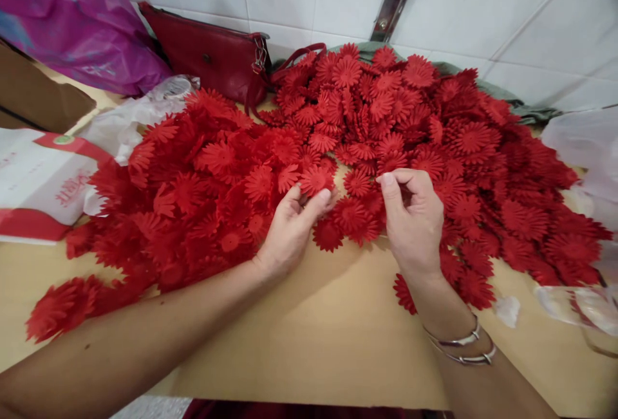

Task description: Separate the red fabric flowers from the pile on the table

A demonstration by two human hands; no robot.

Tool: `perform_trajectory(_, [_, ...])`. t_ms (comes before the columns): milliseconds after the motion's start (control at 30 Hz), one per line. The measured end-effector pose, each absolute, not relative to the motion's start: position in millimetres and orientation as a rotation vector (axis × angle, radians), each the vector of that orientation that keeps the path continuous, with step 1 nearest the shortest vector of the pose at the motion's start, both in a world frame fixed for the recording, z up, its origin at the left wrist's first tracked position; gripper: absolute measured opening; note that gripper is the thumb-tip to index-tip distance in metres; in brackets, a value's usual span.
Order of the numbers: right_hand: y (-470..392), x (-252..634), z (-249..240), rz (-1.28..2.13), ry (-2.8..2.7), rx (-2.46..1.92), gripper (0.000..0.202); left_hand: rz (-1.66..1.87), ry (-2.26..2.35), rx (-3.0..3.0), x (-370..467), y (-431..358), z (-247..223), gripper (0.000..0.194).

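Observation:
My left hand (294, 223) holds a red fabric flower (317, 179) by its edge, between thumb and fingers. To its right my right hand (412, 216) is closed in a pinch, thumb against forefinger. Whatever sits at those fingertips is too small to make out. Around both hands lie heaps of the same red petal shapes: a loose left pile (193, 194) and a larger right pile (463, 148) that reaches back toward the wall. A few flowers lie directly below the gap between my hands.
A dark red purse (207, 52) leans near the tiled wall, beside a purple plastic bag (82, 20). At left are a cardboard box (38, 91) and a white-and-red printed bag (43, 174). Clear plastic (589, 148) lies at right on the tan table (309, 354).

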State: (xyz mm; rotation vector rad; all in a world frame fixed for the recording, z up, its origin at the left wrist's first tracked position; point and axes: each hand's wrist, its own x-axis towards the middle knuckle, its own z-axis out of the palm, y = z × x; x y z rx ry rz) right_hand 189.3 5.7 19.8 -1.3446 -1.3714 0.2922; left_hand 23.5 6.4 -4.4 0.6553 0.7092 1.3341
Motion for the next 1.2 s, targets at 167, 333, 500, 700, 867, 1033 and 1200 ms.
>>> perform_trajectory(167, [-0.7, 178.6, 22.0, 0.224, -1.578, -1.242, 0.008, 1.335, 0.717, 0.709, 20.9, 5.0, -6.6, 0.024])
perform_trajectory(333, [-7.1, 170.0, 22.1, 0.509, -1.644, -1.22, 0.026, 1.223, 0.757, 0.915, 17.2, 2.4, -3.8, 0.024])
perform_trajectory(500, [-7.7, 166.9, 20.4, 0.811, -1.487, -1.148, 0.036, 1.201, 0.795, 0.946, 15.5, 2.3, 2.5, 0.032])
perform_trajectory(700, [-5.3, 170.3, 21.2, 0.769, -1.562, -1.103, 0.029, 1.23, 0.787, 0.915, 15.5, 4.2, -2.9, 0.034])
perform_trajectory(867, [-3.8, 172.2, 23.8, 0.667, -1.608, -1.117, 0.004, 1.186, 0.752, 0.96, 13.3, 3.7, -4.1, 0.033])
perform_trajectory(1033, [1.2, 175.1, 12.9, 0.748, -1.335, -1.135, 0.013, 1.175, 0.802, 0.986, 13.4, 3.5, -4.7, 0.03])
perform_trajectory(1200, [7.6, 178.3, 6.6, 0.948, -1.042, -1.122, 0.021, 1.275, 0.77, 0.843, 16.8, 5.2, -6.8, 0.031])
